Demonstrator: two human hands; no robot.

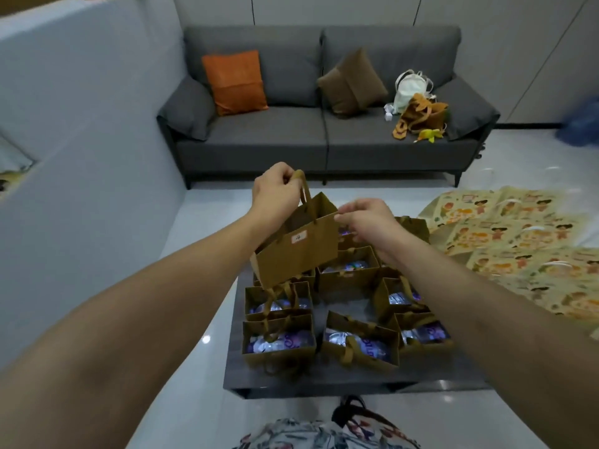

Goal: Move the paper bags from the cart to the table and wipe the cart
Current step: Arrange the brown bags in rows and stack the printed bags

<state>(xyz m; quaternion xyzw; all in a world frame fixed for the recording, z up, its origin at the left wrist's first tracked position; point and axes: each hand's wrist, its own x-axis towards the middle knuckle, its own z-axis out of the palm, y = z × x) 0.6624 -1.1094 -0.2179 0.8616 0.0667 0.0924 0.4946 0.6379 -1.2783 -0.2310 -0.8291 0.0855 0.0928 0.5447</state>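
A low dark grey surface (324, 380) sits at the centre of the view on a pale glossy floor (194, 400), and it carries a cluster of small brown paper bags (359, 345) standing upright, most showing purple and silver packets inside. At 12 o'clock a grey sofa (275, 131) stands against the far wall, with an orange cushion (235, 81) toward its 10 o'clock end, a brown cushion (351, 82) near its middle, and a white bag (410, 90) and an orange-brown bag (424, 116) heaped toward its 2 o'clock end. A pale blue-grey partition (81, 140) runs along the 9 o'clock side. At 3 o'clock, flat yellow bags printed with cartoon children (518, 247) lie spread over one another. Both bare forearms reach forward from 6 o'clock over the surface. The left hand (275, 192) is raised, its fingers curled round the ribbon handle of one brown paper bag (296, 244), which hangs tilted in the air above the bags at the 11 o'clock part of the cluster; a small white label marked 4 shows on its face. The right hand (369, 222) pinches that bag's top edge at its 3 o'clock corner between thumb and fingers.
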